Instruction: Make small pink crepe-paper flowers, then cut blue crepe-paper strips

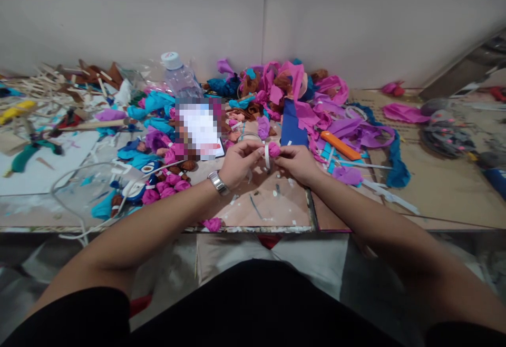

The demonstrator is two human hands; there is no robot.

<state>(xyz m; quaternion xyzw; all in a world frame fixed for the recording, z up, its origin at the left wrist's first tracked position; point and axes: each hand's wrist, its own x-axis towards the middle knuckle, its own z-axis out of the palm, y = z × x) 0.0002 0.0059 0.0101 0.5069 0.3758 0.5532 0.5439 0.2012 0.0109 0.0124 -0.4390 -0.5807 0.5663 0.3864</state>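
Observation:
Just above the bench's front part, my two hands meet at a small pink crumpled-paper ball (273, 149). A narrow white strip (266, 156) stands looped at the ball's left side. My left hand (239, 163), with a metal watch on its wrist, pinches the strip between thumb and fingers. From the other side, the fingertips of my right hand (295, 163) close on the pink ball. Several similar pink balls (173, 180) lie on the bench left of my left wrist. An orange utility knife (340, 145) rests to the right of my right hand.
A phone (201, 129) and a plastic bottle (179, 75) stand among coloured paper behind my left hand. Pink and purple paper strips (294, 91) are heaped at the back. Green-handled pliers (26, 154), a white cable (65, 178) and wooden sticks (51, 80) lie left.

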